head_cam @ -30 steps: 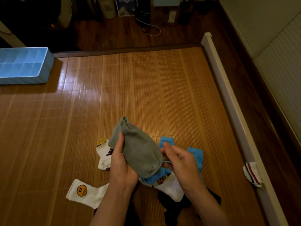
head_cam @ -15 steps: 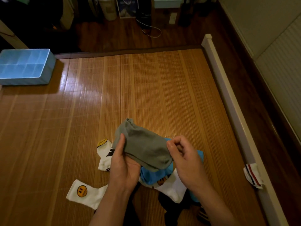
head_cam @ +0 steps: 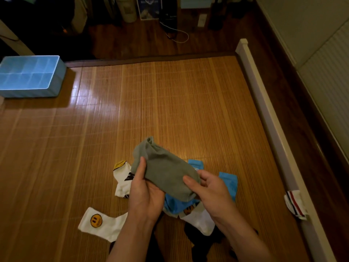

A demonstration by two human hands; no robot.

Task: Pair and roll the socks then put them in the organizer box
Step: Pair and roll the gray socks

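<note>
A grey sock (head_cam: 166, 167) is held above the bamboo mat (head_cam: 170, 110). My left hand (head_cam: 145, 191) grips its near left edge, thumb on top. My right hand (head_cam: 213, 193) grips its right end, thumb over the cloth. Beneath lies a heap of socks: blue socks (head_cam: 228, 181), a white sock with a yellow smiley (head_cam: 100, 224), a white sock with black marks (head_cam: 123, 178), another white smiley sock (head_cam: 198, 218) and dark socks (head_cam: 204, 241). The light blue organizer box (head_cam: 30, 74), with divided compartments, stands at the far left of the mat.
A white sock with red and dark stripes (head_cam: 294, 204) hangs over the pale wooden rail (head_cam: 264, 103) at the mat's right edge. Beyond the mat are dark floorboards with a white cable (head_cam: 177, 35) and stored items along the far wall.
My right hand moved from beside the blue socks onto the grey sock's right end and took hold of it. The sock now lies flatter between both hands.
</note>
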